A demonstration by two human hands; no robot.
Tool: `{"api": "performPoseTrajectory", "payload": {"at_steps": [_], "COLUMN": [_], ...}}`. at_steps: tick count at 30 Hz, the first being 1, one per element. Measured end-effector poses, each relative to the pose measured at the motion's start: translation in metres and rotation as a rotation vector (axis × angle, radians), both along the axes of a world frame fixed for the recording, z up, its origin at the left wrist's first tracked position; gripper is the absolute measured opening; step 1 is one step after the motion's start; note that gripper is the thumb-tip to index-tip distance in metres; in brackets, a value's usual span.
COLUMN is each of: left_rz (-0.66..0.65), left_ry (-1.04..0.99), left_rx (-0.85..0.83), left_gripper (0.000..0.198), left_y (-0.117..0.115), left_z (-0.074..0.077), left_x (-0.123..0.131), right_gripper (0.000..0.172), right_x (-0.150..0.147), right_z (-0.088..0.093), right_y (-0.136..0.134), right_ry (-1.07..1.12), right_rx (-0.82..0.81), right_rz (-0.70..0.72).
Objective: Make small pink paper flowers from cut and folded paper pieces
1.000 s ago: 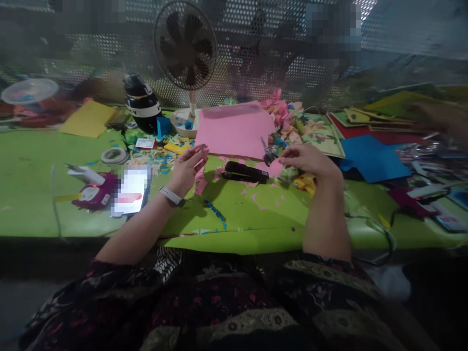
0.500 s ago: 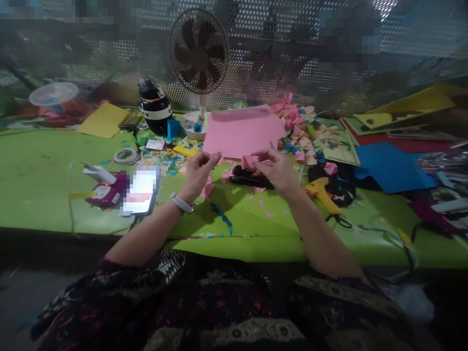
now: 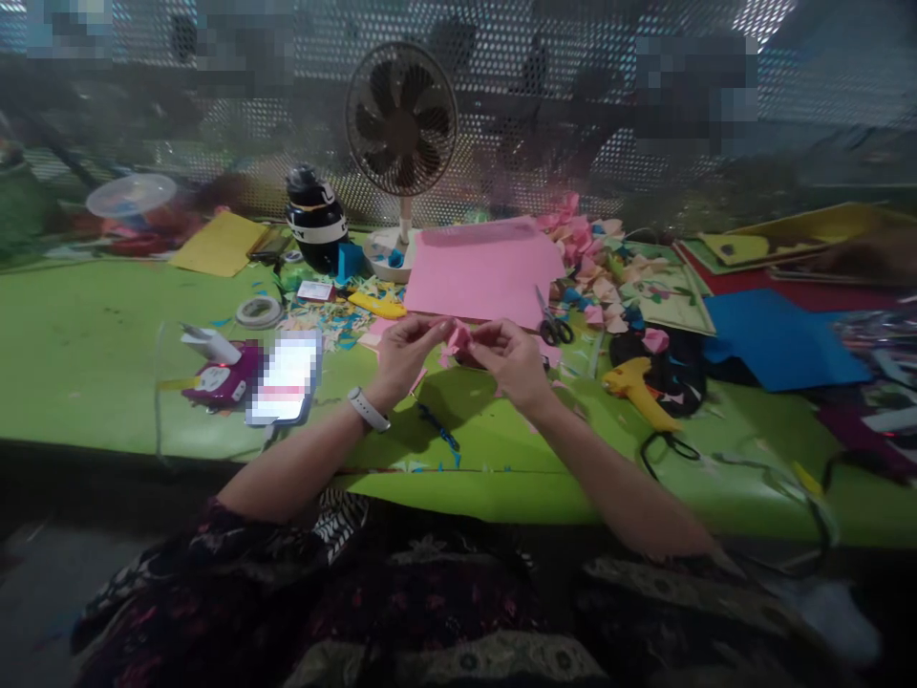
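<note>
A small folded piece of pink paper [image 3: 458, 336] is pinched between the fingertips of both hands, above the front middle of the green table [image 3: 93, 382]. My left hand [image 3: 407, 355] closes on it from the left, a white band round the wrist. From the right, my right hand [image 3: 510, 361] grips the same piece. Just behind lies a large pink sheet [image 3: 477, 272], with dark-handled scissors [image 3: 554, 325] at its right front corner. A dark object under the hands is mostly hidden. Nearer the front edge is a blue twisted strip [image 3: 437, 425].
On the right rest a yellow glue gun [image 3: 641, 392], a blue sheet [image 3: 780, 339] and a heap of folded paper pieces [image 3: 594, 258]. A lit phone [image 3: 287, 377], a purple power strip [image 3: 225, 377] and a tape roll [image 3: 259, 311] lie left. Behind stand a fan [image 3: 402, 119] and a black bottle [image 3: 315, 220].
My right hand has moved left, bringing the pink paper against my left fingertips; both hands now meet on it. The scissors have come into plain sight. The whole view has shifted slightly.
</note>
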State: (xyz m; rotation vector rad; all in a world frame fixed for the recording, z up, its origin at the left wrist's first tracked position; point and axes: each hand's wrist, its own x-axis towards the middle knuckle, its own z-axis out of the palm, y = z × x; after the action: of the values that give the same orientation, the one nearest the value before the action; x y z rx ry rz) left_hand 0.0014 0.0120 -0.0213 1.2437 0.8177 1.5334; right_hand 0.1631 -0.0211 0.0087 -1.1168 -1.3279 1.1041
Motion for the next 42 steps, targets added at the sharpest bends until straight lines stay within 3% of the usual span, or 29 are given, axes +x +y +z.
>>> {"api": "performPoseTrajectory", "payload": {"at_steps": [4, 8, 11, 16, 21, 25, 32, 42], "left_rz": [0.047, 0.028, -0.035, -0.101, -0.202, -0.229, -0.251, -0.328], "left_ry": [0.022, 0.049, 0.03, -0.024, 0.046, 0.125, 0.165, 0.228], "left_rx": [0.03, 0.029, -0.001, -0.101, -0.292, -0.253, -0.273, -0.241], "left_gripper": [0.028, 0.029, 0.033, 0.05, 0.037, 0.038, 0.021, 0.031], "left_y": [0.001, -0.004, -0.007, -0.008, -0.005, -0.006, -0.005, -0.001], "left_z": [0.003, 0.004, 0.005, 0.013, 0.025, 0.028, 0.023, 0.02], "left_x": [-0.002, 0.0, 0.002, -0.004, -0.013, -0.014, -0.013, -0.016], "right_gripper": [0.034, 0.044, 0.051, 0.048, 0.038, 0.034, 0.033, 0.038], "right_x": [0.0, -0.002, -0.003, 0.0, 0.004, 0.006, 0.007, 0.01], "right_z": [0.0, -0.005, -0.012, -0.011, -0.004, -0.006, -0.012, -0.015], "right_y": [-0.004, -0.001, 0.004, 0.006, 0.003, 0.004, 0.009, 0.011], "right_ry": [0.035, 0.044, 0.047, 0.013, -0.093, -0.154, -0.234, -0.241], "right_rx": [-0.023, -0.054, -0.055, -0.004, 0.045, 0.078, 0.14, 0.178], "right_rz": [0.106, 0.181, 0.173, 0.117, 0.074, 0.062, 0.017, 0.013]}}
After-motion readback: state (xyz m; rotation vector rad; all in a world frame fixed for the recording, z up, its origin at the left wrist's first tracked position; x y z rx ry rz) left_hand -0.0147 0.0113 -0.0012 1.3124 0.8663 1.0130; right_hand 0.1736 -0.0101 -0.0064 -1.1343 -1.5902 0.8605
